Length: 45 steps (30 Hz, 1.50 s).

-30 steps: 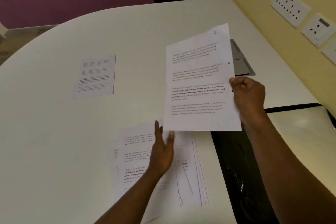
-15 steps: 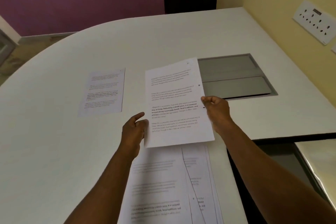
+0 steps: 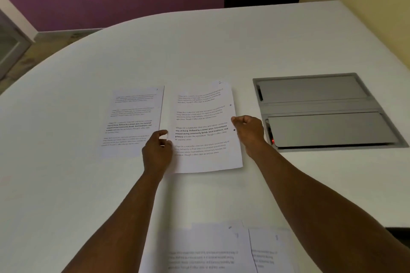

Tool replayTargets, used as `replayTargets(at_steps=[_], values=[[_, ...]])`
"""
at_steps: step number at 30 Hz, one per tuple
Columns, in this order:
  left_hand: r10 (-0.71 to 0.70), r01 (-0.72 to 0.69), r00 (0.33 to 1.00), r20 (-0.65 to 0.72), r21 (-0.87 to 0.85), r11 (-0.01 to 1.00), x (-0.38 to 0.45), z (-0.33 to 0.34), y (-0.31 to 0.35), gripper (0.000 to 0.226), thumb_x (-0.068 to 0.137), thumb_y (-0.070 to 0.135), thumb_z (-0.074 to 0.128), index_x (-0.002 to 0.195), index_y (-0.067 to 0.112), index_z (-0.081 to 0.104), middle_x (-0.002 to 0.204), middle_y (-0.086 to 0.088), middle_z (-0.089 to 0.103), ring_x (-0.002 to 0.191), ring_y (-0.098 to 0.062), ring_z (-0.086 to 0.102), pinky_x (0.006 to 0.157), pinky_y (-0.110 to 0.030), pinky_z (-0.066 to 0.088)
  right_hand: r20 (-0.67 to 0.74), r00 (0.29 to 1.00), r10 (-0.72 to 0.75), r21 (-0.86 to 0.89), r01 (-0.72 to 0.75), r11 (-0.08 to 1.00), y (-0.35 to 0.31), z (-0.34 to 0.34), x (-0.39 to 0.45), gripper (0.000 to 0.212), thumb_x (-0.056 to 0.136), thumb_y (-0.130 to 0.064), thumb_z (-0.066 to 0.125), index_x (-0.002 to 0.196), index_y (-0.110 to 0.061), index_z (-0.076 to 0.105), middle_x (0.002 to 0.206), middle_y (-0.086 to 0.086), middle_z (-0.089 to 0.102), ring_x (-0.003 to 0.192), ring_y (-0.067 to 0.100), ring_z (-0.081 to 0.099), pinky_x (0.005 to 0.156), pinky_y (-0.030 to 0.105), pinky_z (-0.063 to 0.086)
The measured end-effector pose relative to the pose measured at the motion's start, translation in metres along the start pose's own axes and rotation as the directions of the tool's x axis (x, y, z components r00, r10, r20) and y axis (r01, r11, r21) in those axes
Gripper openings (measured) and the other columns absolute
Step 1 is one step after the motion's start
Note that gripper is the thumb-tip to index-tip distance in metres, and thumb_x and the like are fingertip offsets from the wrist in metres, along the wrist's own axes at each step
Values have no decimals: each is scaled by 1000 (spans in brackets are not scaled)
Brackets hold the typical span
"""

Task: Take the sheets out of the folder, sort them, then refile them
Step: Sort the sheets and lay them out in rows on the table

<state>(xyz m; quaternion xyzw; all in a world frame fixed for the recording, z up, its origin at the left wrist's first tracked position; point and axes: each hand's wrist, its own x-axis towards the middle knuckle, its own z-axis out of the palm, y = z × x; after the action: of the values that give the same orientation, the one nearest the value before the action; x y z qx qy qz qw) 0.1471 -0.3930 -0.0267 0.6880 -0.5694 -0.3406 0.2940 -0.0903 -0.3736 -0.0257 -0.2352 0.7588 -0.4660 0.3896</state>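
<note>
So the printed sheet (image 3: 203,126) is low over the white bench (image 3: 66,184), left hand (image 3: 156,154) and right hand (image 3: 249,132) both pinching its side edges with their fingers. Another sheet (image 3: 131,121) lies just left, the loose stack (image 3: 208,250) nearer, a grey hatch (image 3: 321,108) right.

Soft, even, dim lighting is seen; faint shadows are cast. Blur is seen at 6 o'clock on the loose white printed sheets (image 3: 213,250); edges are bowed by wide-angle distortion.

Office meeting room: large white conference table (image 3: 88,184), flush grey cable hatch (image 3: 321,111), printed sheets (image 3: 131,122).
</note>
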Motion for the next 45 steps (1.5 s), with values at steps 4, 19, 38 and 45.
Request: replayTargets(at_steps=[4,19,38,45], values=[[71,-69,997,-11,140,988,34,13,-9,29,92,9,55,120,17,62,89,-2,68,79,-17,59,75,-23,40,17,1000,-21,-86,23,996,2,25,29,19,92,-26,64,81,-11,67,67,-2,63,65,14,59,64,25,48],[326,-418,907,265,643,642,37,48,-49,74,89,62,20,141,16,47,150,-9,41,137,-32,38,110,-47,33,479,744,-466,-665,654,360,62,59,5,64,96,-51,44,148,-15,36,158,4,26,147,20,21,118,31,14],[318,-401,916,244,565,721,-8,33,-34,76,94,62,10,154,15,17,162,-2,11,150,-19,5,121,-37,2,314,759,-571,-611,622,490,53,27,-26,58,98,-50,33,139,-12,50,150,8,43,143,23,31,119,38,19],[281,-446,885,371,501,742,-144,13,-63,72,95,59,15,151,16,27,160,-2,19,149,-17,9,121,-36,4,265,776,-572,-603,597,530,100,-51,-137,50,98,-46,38,124,-12,63,134,6,59,131,22,48,111,41,36]])
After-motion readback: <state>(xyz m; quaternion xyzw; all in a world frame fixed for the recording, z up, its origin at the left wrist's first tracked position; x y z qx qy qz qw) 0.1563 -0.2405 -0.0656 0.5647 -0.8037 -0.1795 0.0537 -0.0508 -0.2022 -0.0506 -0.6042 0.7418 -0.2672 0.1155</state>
